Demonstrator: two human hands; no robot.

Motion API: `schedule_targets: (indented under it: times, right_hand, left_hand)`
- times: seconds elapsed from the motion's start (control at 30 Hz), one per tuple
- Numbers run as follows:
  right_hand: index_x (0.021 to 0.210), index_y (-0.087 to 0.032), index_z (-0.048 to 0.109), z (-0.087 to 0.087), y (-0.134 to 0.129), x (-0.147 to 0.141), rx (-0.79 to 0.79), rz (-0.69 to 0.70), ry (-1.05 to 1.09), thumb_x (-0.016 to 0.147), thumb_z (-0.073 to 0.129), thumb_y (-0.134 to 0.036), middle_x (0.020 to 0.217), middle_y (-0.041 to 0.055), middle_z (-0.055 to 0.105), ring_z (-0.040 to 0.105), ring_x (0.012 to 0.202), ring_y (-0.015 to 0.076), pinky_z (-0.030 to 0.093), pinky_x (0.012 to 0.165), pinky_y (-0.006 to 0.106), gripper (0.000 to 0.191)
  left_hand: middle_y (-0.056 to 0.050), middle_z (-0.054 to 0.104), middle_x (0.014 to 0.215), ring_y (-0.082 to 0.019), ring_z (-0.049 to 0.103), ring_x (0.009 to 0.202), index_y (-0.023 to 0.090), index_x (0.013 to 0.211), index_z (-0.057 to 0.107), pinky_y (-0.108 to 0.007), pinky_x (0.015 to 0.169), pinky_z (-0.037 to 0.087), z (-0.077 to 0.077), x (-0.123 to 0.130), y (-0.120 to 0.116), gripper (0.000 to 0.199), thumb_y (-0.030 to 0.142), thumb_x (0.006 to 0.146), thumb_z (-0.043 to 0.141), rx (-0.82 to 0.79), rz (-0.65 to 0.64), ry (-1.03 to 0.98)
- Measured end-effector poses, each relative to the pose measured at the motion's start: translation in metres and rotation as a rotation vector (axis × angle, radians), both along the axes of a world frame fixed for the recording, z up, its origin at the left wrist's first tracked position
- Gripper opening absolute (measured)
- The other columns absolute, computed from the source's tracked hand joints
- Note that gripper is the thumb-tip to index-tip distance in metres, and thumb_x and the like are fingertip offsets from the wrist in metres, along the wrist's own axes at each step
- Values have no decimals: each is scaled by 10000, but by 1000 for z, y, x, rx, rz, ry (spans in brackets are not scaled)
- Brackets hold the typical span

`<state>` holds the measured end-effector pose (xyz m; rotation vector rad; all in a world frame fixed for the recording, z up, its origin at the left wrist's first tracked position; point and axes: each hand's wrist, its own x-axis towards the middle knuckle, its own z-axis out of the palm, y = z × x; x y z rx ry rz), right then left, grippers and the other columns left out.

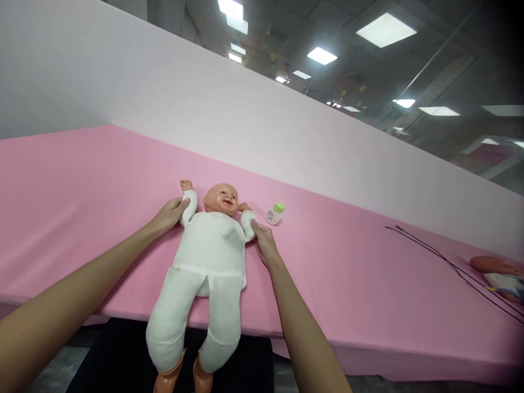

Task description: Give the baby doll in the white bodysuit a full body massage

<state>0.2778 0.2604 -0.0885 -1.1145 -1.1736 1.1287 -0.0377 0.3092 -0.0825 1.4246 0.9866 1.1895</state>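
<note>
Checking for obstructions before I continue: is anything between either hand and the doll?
Nothing visible is: the left hand and right hand each grip one arm of the doll directly. The green-capped bottle is on the pink surface beyond the right hand, not between hand and doll.

nothing I can read from here, purple label print (270, 215) on a bottle (275, 213), just beyond the grip of my right hand (266, 244), too small

- Head view: from above the near side of the pink-covered table (347, 278), facing forward and down.
- Range: close to the bald, white-clothed plastic doll (210, 243).
</note>
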Motion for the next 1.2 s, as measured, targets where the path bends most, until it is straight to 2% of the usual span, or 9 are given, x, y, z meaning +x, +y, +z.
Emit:
schedule_targets:
  times: [0.17,0.3,0.4,0.6,0.73,0.83,0.93,1.07,1.2]
  right_hand:
    - [673,-202,734,-2,0,0,-14,-7,-2,774,813,-698,615,-9,651,513,605,154,382,624,297,513]
    - [801,-203,806,3,-4,1,-25,50,103,673,931,-590,757,17,741,605,708,179,468,712,318,427]
    - [844,-232,833,7,-6,3,-30,83,154,557,1007,-361,888,24,777,655,821,202,515,789,340,360]
    - [672,-234,810,9,-9,5,-32,184,116,500,935,-141,1153,46,752,675,1063,252,547,899,369,232]
    - [835,-247,841,8,-9,3,-41,140,144,530,964,-193,1086,42,775,678,1007,237,542,889,367,334]
    - [862,-232,828,5,-6,2,-40,99,181,584,1007,-391,881,32,768,667,871,218,536,843,366,367]
    - [783,-210,789,3,-3,2,-44,21,216,628,943,-646,796,47,738,656,834,226,532,853,384,488]
    - [718,-191,760,3,-2,1,-53,-3,175,664,899,-692,744,44,701,633,804,214,518,821,362,523]
    - [705,-189,758,5,-3,-1,-41,15,161,680,900,-670,733,31,690,611,774,196,510,792,344,503]
  left_hand:
    - [-21,653,737,-207,570,692,183,890,677,-299,628,405,5,10,-5,524,703,867,617,61,114,139]
    - [-75,761,940,-253,670,814,171,1129,746,-325,700,492,9,2,-8,506,509,756,802,-43,-53,-94]
    - [-117,780,1020,-294,708,885,177,1022,814,-361,731,538,13,-8,-8,408,309,639,858,-119,-152,-233]
    - [-153,747,1269,-416,655,1219,210,617,806,-454,919,561,14,-16,-8,136,153,512,873,-85,-343,-112]
    - [-146,767,1209,-367,690,1123,206,884,861,-412,853,561,5,-16,-3,308,269,588,920,-81,-255,-134]
    - [-114,788,1050,-300,707,944,196,1020,830,-375,785,542,1,-13,-1,426,419,670,925,-43,-165,-162]
    - [-71,758,883,-218,652,758,179,929,783,-314,678,488,0,-8,-3,451,602,779,828,3,-111,-108]
    - [-1,608,638,-156,510,584,184,758,657,-278,565,383,1,1,-6,579,747,885,618,29,1,26]
    - [-80,750,1116,-240,664,977,185,1260,696,-301,813,486,5,5,-8,654,726,904,599,102,50,12]
